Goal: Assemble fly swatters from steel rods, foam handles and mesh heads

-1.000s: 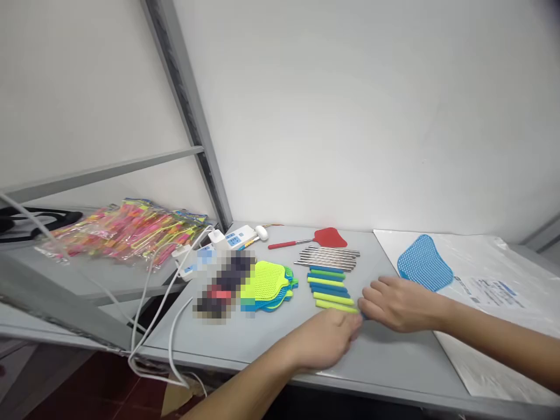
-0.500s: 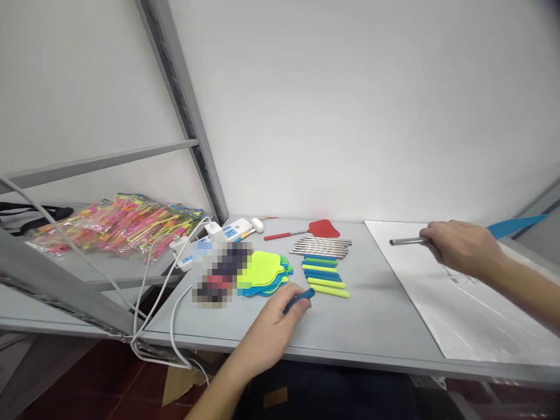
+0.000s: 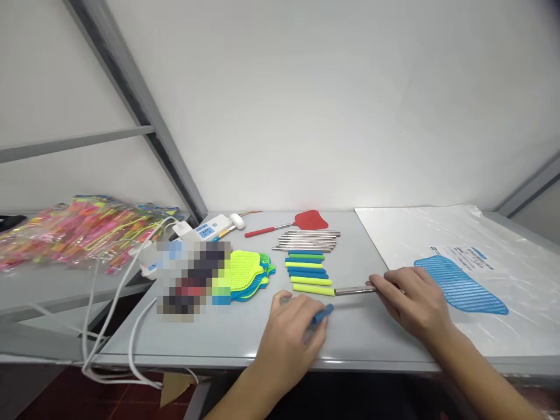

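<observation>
My left hand (image 3: 291, 326) is closed around a short blue handle sleeve (image 3: 322, 314), its end poking out past the fingers. My right hand (image 3: 415, 300) grips the metal rod of a fly swatter whose blue mesh head (image 3: 464, 286) lies to the right over the white sheet. The rod's bare end (image 3: 350, 290) points left, above and to the right of the blue sleeve and apart from it. Several blue, green and yellow handle sleeves (image 3: 310, 280) lie in a row beyond my left hand. Behind them are several metal rods (image 3: 308, 240). Stacked yellow, green and blue swatter heads (image 3: 245, 269) lie to the left.
A red fly swatter (image 3: 310, 220) lies near the wall. Power strips (image 3: 212, 227) with white cables (image 3: 131, 344) and a blurred-out patch are on the left. Plastic-bagged colourful items (image 3: 96, 233) fill the left shelf. A white sheet (image 3: 394, 233) covers the table's right side.
My right hand has come left and down with the rod, bringing its end close to my left hand. The blue mesh head now shows fully. The view has shifted to the right.
</observation>
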### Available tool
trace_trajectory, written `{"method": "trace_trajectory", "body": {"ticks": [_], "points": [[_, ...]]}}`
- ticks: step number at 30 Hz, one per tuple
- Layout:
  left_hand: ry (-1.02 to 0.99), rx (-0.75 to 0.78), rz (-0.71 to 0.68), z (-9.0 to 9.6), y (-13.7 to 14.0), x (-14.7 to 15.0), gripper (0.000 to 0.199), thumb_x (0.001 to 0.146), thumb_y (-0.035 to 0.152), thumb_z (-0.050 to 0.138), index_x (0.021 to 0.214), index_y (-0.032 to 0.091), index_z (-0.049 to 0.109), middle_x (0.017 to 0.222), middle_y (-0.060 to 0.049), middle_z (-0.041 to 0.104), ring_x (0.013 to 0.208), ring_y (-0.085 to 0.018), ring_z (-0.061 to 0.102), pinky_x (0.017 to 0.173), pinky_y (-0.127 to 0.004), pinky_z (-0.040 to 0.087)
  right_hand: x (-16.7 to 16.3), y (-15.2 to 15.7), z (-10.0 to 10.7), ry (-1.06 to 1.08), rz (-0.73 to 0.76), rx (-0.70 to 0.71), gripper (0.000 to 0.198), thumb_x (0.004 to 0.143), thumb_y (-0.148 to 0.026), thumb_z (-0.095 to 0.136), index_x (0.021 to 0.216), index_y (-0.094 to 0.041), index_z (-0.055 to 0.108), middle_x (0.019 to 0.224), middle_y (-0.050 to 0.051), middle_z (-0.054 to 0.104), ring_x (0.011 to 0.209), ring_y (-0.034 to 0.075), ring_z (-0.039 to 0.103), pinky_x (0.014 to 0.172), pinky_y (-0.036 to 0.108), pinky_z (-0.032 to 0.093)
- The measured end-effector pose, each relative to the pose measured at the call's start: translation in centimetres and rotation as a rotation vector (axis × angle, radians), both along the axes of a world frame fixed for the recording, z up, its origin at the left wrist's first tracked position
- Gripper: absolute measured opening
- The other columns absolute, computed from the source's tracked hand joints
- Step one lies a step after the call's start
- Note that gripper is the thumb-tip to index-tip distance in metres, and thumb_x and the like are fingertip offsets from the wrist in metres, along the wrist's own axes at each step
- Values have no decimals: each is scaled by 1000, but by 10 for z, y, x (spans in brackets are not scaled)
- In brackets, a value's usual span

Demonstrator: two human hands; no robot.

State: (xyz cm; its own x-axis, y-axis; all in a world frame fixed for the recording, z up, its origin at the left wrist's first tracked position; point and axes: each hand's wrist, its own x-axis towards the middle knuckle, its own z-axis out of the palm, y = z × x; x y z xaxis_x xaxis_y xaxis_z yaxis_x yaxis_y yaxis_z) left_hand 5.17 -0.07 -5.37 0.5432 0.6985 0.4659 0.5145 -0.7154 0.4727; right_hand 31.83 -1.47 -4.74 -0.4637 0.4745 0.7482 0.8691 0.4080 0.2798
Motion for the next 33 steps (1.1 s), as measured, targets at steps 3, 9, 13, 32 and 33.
{"method": "trace_trajectory", "body": {"ticks": [3, 9, 13, 32, 33], "points": [[-16, -93, -14, -2, 6, -2, 9, 92, 18, 53, 97, 23, 59, 88, 1, 66, 82, -15, 58, 91, -38, 32, 1, -1, -4, 56, -42, -25, 23, 83, -3, 62, 99, -20, 62, 76, 3, 58, 68, 15, 49, 73, 33, 36], [196, 27, 159, -8, 18, 2, 13, 90, 21, 55, 94, 27, 67, 98, -4, 62, 90, -23, 50, 76, -37, 31, 7, 3, -5, 109, -78, -203, 17, 89, -9, 56, 101, -20, 62, 82, 5, 56, 72, 17, 48, 68, 33, 35], [319, 163, 250, -6, 22, 10, 16, 91, 23, 54, 101, 26, 66, 91, -5, 61, 83, -22, 49, 73, -38, 30, 4, 3, -8, 84, -77, -330, 16, 93, -16, 51, 104, -18, 62, 85, 8, 57, 74, 19, 48, 66, 33, 36], [319, 337, 155, -11, -6, 9, 26, 91, 9, 49, 116, 16, 55, 80, -2, 61, 77, -19, 53, 91, -46, 30, -71, -15, 5, -150, -18, -300, 27, 92, -7, 42, 106, -15, 64, 83, 8, 64, 75, 22, 56, 75, 40, 41], [338, 337, 161, -9, -6, 4, 25, 90, 8, 49, 112, 17, 56, 80, -2, 60, 77, -19, 52, 89, -46, 31, -68, -17, 9, -141, -47, -270, 29, 93, -9, 42, 114, -16, 62, 92, 11, 67, 84, 24, 60, 86, 47, 40]]}}
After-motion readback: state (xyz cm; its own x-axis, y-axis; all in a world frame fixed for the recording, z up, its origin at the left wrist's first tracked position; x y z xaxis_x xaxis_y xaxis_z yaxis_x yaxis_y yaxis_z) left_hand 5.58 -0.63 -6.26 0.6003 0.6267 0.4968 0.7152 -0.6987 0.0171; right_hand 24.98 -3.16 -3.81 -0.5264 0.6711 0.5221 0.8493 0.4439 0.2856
